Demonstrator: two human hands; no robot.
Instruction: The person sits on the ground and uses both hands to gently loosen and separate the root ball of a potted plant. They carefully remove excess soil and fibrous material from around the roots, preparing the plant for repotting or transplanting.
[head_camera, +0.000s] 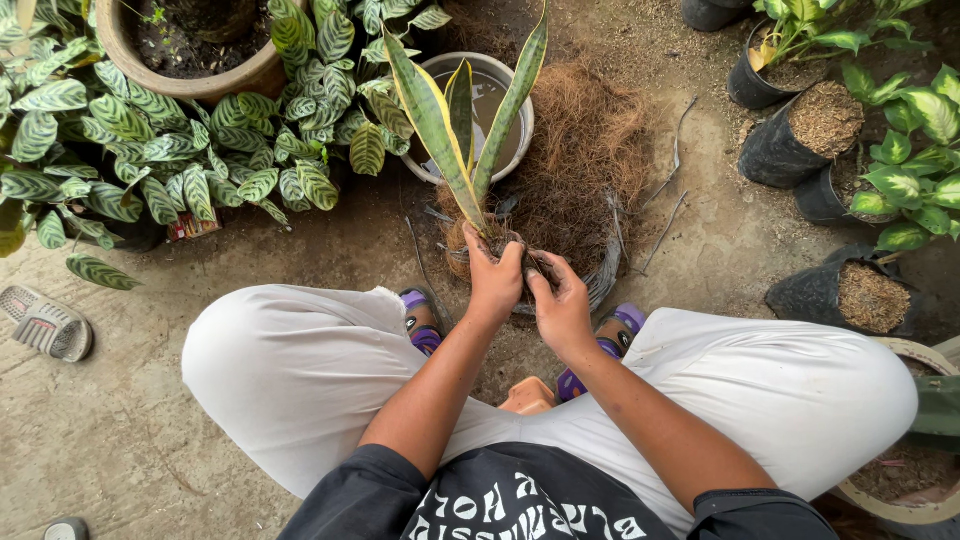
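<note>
1. A tall snake plant with stiff green, yellow-edged sword leaves (455, 120) is being held upright at centre frame, out of any pot, its root ball (495, 250) bare and wrapped in brown fibre.
2. The left hand (494, 280) is being closed around the base of the plant, fingers curled on the root ball.
3. The right hand (563, 305) is being pressed against the same root ball from the right of frame, fingers bent and pinching at roots or fibre; the exact grip is partly hidden.
4. A round white plastic pot (505, 125) is standing just behind the plant, upper centre, looking empty inside as far as can be seen.
5. A heap of brown coconut-husk fibre (590, 150) is lying on the ground beside the white pot, upper centre-right, touching the root ball area.
6. Judged progress: plant is already out of its container, root ball is being worked by hand; potting appears not yet done, since the white pot is holding no plant.
7. Black nursery bags filled with brown husk mix (800, 135) are standing at upper right, well apart from the hands.
8. A large terracotta pot (235, 80) with striped-leaf foliage (150, 150) is sitting at upper left, untouched.
</note>
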